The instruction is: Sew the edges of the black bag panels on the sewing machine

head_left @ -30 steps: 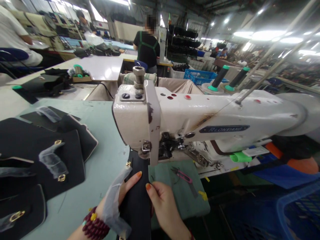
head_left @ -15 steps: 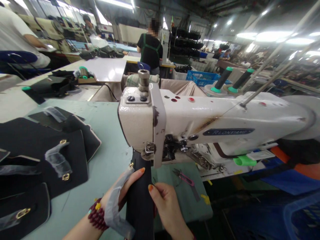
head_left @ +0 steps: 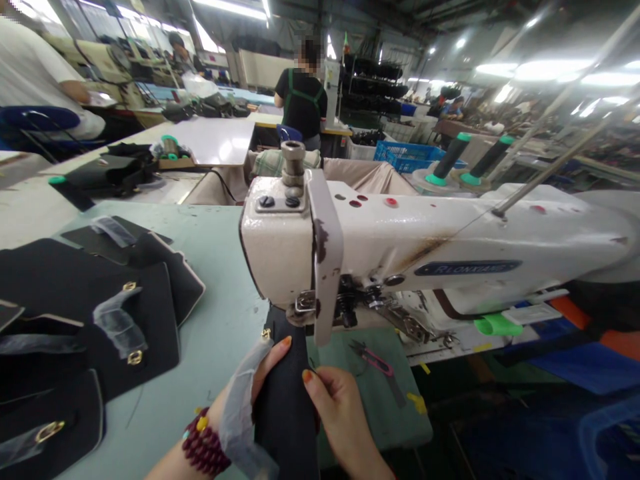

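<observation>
A narrow black bag piece (head_left: 284,407) runs from the bottom of the view up under the head of a white sewing machine (head_left: 277,250). My left hand (head_left: 267,365) grips its left side, thumb on top and the other fingers mostly hidden. A handle wrapped in cloudy plastic (head_left: 239,403), with a gold buckle (head_left: 266,333) at its upper end, lies over that wrist beside a dark red bead bracelet (head_left: 205,443). My right hand (head_left: 337,400) pinches the right edge of the piece between thumb and curled fingers. The needle is hidden behind the machine's guard.
More black bag pieces (head_left: 145,327) with wrapped handles lie at left on the green table (head_left: 215,267). Pink-handled thread snips (head_left: 377,361) rest right of my hands. Thread cones (head_left: 450,160) stand behind the machine. Other people work in the background.
The view has shifted slightly, so the machine appears a little farther right. Both hands keep their hold on the black piece in nearly the same place.
</observation>
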The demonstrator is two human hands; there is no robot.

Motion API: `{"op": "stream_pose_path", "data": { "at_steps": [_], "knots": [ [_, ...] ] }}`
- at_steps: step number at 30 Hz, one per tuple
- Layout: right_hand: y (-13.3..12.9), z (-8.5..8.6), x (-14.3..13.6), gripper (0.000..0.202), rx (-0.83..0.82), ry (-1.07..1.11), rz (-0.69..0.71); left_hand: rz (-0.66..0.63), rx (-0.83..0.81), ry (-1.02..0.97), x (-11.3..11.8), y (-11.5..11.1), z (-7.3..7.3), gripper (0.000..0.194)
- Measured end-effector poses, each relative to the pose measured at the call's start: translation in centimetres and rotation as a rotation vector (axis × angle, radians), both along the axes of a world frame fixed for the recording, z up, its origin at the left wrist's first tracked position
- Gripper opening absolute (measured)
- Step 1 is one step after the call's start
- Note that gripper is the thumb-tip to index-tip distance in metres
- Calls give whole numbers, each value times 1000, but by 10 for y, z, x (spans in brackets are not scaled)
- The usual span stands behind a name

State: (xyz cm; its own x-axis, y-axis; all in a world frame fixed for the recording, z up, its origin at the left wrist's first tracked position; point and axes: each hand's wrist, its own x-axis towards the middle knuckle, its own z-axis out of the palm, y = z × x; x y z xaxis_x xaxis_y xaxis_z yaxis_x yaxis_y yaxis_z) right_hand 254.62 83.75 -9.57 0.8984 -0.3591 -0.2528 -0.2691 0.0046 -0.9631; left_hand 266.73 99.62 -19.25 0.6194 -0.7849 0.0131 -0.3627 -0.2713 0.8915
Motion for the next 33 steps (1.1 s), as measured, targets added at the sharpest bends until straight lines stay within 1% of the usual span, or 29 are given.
{"op": "stream_pose_path", "data": {
  "at_steps": [3,8,11,13,16,18,20,23,26,29,32,33],
  "knots": [
    [-3,-1,4,49,5,-4,-7,72,-44,157,2,-7,7,73],
    [-8,0,14,49,2,-13,15,70,-42,207,8,-13,9,77],
    [-10,1,19,48,-8,-15,-1,48,-47,198,13,-12,10,80],
    [-11,3,22,47,7,-25,-8,44,-52,160,16,-13,13,84],
    [-13,5,27,45,-7,-51,-21,55,-75,118,20,-17,22,89],
    [-14,6,30,45,-33,-60,-23,38,-104,108,24,-22,29,89],
    [-15,6,33,44,-40,-59,-16,38,-126,106,28,-27,35,84],
    [-17,7,38,42,-61,-53,-40,52,-141,108,35,-32,43,71],
    [-18,8,43,41,-97,-51,-71,8,-168,51,43,-33,48,66],
    [-19,7,48,42,-131,-73,-85,-18,-164,-57,49,-33,51,59],
    [-20,4,52,44,-167,-102,-92,21,-148,-143,48,-31,50,53],
    [-20,4,53,44,-177,-103,-91,44,-153,-130,45,-30,50,51]
  ]
}}
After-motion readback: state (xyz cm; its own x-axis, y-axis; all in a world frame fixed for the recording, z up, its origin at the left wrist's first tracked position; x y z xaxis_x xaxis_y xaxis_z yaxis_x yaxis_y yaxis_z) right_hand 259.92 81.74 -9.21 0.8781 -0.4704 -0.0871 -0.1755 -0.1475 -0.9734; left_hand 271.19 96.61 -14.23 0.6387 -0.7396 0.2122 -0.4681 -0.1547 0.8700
